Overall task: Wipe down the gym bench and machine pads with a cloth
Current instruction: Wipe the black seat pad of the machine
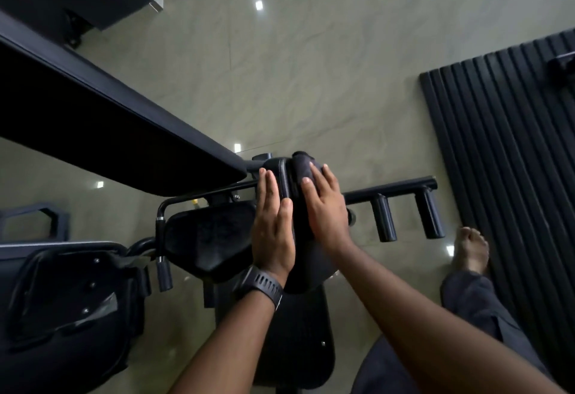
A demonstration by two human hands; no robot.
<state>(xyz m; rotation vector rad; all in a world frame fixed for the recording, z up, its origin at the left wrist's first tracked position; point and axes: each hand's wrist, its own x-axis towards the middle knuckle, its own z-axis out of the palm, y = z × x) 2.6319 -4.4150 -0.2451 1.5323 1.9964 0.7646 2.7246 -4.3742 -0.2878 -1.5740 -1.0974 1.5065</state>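
**Wiping the narrow machine pad, one hand bracing and one pressing**

The dark cloth (pixel 300 164) lies draped over the narrow machine pad (pixel 273 170), at the end of the long gym bench (pixel 109 122) and just above the seat pad (pixel 211 231).

To do this stroke well, the person would likely keep the cloth spread flat under the palm instead of bunched, and draw it along the pad's full length with steady pressure. It should also fold over the top edge and the stitched seam, where sweat tends to collect. The bracing hand ought to hold firm so the pad does not swing away from the push.

The right hand (pixel 326 207) lies flat on the cloth, its fingers straight and close together, pressing the fabric against the pad without gripping it. The left hand (pixel 273 228), with a watch (pixel 259 284) on its wrist, rests against the pad's opposite side, palm inward and fingers extended, holding nothing. Both forearms reach forward and converge on the pad, so it sits sandwiched between the two palms. A black bar with two pegs (pixel 392 189) runs out to the right, beyond the right hand.
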